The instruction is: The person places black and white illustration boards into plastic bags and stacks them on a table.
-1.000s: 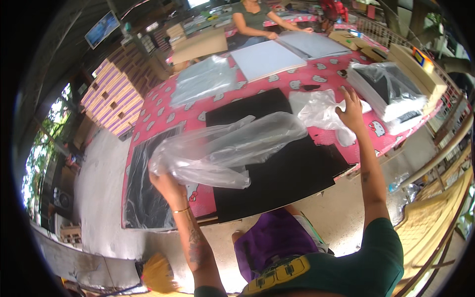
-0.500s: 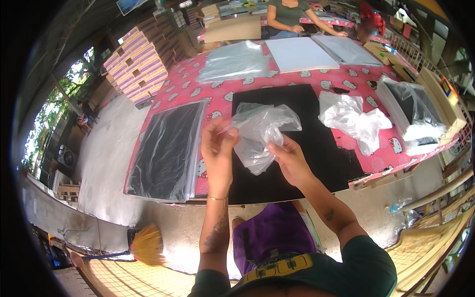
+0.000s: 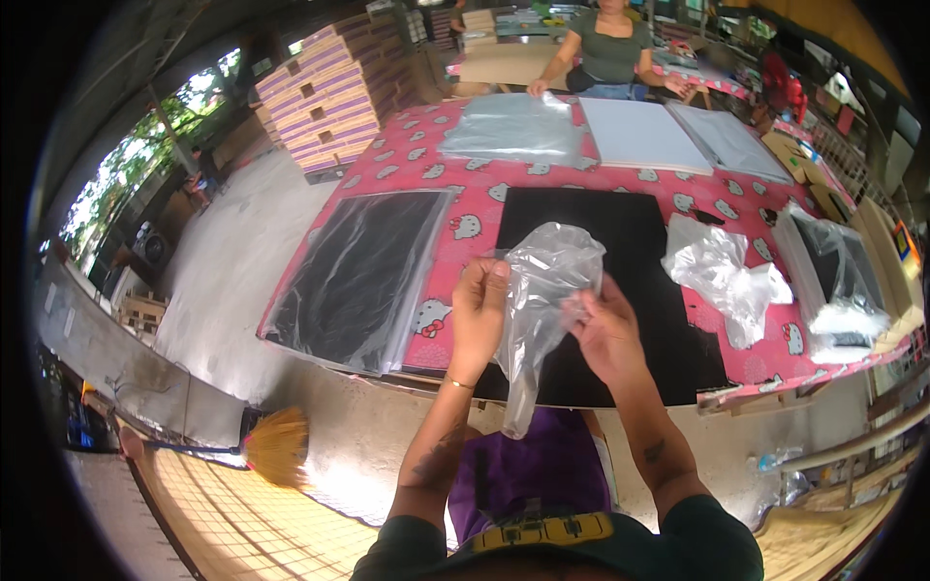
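Note:
A clear plastic bag (image 3: 554, 259) hangs crumpled between my hands, its lower end dangling past the table's front edge. My left hand (image 3: 480, 308) is closed, pinching the bag's left side. At the bag's right side, my right hand (image 3: 612, 334) has its fingers apart and touching the film; the fingertips are partly blurred. Beneath them lies a flat black sheet (image 3: 635, 228). To the left, black sheets in clear plastic (image 3: 354, 276) lie in a stack. A crumpled heap of clear plastic (image 3: 722, 271) sits to the right of the black sheet.
The table has a pink patterned cover (image 3: 465, 194). Plastic sheets (image 3: 513, 131) and a white stack (image 3: 639, 136) lie toward the far side, where a person (image 3: 605, 48) stands. Wrapped items (image 3: 833, 261) are at far right. Boxes (image 3: 325, 97) rise at left; a broom (image 3: 276, 447) lies below.
The bag has turned from spread sideways to hanging lengthwise. My left hand has closed on its edge, while my right hand's pinch has loosened. The far person's hand now touches the plastic sheets.

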The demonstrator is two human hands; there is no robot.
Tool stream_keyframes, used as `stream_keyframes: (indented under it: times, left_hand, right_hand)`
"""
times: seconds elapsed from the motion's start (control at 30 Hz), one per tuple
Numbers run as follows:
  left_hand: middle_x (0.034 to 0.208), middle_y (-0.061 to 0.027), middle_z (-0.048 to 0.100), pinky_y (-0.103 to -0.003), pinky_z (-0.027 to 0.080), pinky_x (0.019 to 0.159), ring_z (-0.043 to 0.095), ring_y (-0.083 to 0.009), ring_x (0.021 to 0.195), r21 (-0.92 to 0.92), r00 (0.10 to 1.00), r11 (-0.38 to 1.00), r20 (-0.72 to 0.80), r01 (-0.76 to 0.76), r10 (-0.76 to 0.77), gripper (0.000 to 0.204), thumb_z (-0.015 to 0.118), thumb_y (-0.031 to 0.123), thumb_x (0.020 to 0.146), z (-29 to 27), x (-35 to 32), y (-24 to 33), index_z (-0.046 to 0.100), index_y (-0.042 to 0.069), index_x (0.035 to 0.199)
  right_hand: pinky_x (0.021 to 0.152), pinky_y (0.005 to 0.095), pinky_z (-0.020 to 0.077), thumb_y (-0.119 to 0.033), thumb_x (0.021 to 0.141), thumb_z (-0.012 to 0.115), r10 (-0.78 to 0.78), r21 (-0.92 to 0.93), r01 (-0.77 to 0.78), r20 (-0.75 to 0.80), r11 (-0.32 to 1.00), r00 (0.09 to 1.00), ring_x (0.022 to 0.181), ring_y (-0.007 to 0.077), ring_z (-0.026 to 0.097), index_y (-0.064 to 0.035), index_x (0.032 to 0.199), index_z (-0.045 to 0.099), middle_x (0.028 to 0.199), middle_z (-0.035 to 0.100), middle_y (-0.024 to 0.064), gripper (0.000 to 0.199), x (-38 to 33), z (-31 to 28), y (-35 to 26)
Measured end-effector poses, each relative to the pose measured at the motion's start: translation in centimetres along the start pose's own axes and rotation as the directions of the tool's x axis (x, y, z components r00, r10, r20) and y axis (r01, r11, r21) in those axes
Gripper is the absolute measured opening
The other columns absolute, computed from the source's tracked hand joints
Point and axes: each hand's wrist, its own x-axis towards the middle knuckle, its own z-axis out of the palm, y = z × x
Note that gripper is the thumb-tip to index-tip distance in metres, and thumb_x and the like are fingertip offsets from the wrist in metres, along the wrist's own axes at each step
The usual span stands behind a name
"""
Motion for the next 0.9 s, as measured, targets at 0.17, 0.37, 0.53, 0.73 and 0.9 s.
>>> stream_keyframes:
  times: [0.17, 0.37, 0.53, 0.73, 0.9]
  left_hand:
    - [0.067, -0.0110, 0.056, -0.031, 0.041, 0.056, 0.049, -0.0156, 0.059, 0.235, 0.997, 0.971, -0.060, -0.030, 0.045, 0.019, 0.056, 0.019, 0.095, -1.1, -0.5, -1.9, 0.059, 0.001, 0.090]
    - [0.059, -0.0097, 0.053, -0.029, 0.040, 0.050, 0.045, -0.0152, 0.050, 0.430, 0.988, 0.900, -0.100, -0.065, 0.120, 0.015, 0.059, 0.014, 0.092, -1.0, -0.8, -1.3, 0.058, -0.001, 0.090]
    - [0.074, -0.0127, 0.058, -0.030, 0.043, 0.058, 0.053, -0.0182, 0.061, 0.591, 0.908, 0.783, -0.192, -0.196, 0.372, 0.012, 0.061, 0.011, 0.089, -1.3, -0.4, -0.9, 0.059, -0.001, 0.093]
    - [0.083, -0.0113, 0.061, -0.031, 0.047, 0.068, 0.056, -0.0181, 0.072, 0.257, 0.980, 0.946, 0.051, -0.199, 0.192, 0.015, 0.062, 0.008, 0.088, 1.4, -4.5, 1.9, 0.060, 0.000, 0.100]
    - [0.078, -0.0087, 0.060, -0.027, 0.046, 0.069, 0.056, -0.0132, 0.074, 0.233, 0.978, 0.969, -0.207, 0.081, -0.032, 0.012, 0.057, 0.010, 0.092, -1.4, -3.9, -2.0, 0.057, -0.002, 0.097]
  right_hand:
    - [0.070, 0.0259, 0.0486, -0.001, 0.087, 0.062, -0.191, -0.166, 0.174, -0.089, 0.971, 0.978, 0.079, 0.0098, 0.059, -0.0057, 0.132, 0.043, 0.087, 0.062, 0.0027, 0.048, -1.2, 1.8, -0.5]
    - [0.073, 0.0221, 0.0478, -0.004, 0.090, 0.060, -0.334, -0.250, 0.318, -0.024, 0.915, 0.942, 0.079, 0.0065, 0.055, -0.0044, 0.129, 0.045, 0.081, 0.055, -0.0017, 0.042, -2.1, -0.4, 0.2]
    - [0.080, 0.0264, 0.0480, -0.005, 0.089, 0.062, -0.333, -0.207, 0.323, -0.015, 0.924, 0.943, 0.081, 0.0083, 0.056, -0.0048, 0.125, 0.046, 0.083, 0.056, -0.0012, 0.040, -3.1, -1.2, 1.1]
    - [0.088, 0.0322, 0.0490, -0.006, 0.089, 0.062, -0.308, -0.177, 0.290, -0.082, 0.941, 0.948, 0.096, 0.0152, 0.060, -0.0056, 0.123, 0.046, 0.099, 0.061, 0.0040, 0.038, -3.1, 0.2, 2.3]
    - [0.092, 0.0427, 0.0489, -0.016, 0.091, 0.061, -0.312, -0.052, 0.317, 0.090, 0.947, 0.946, 0.107, 0.0230, 0.058, -0.0075, 0.127, 0.045, 0.117, 0.056, 0.0083, 0.040, -3.9, -2.0, 1.6]
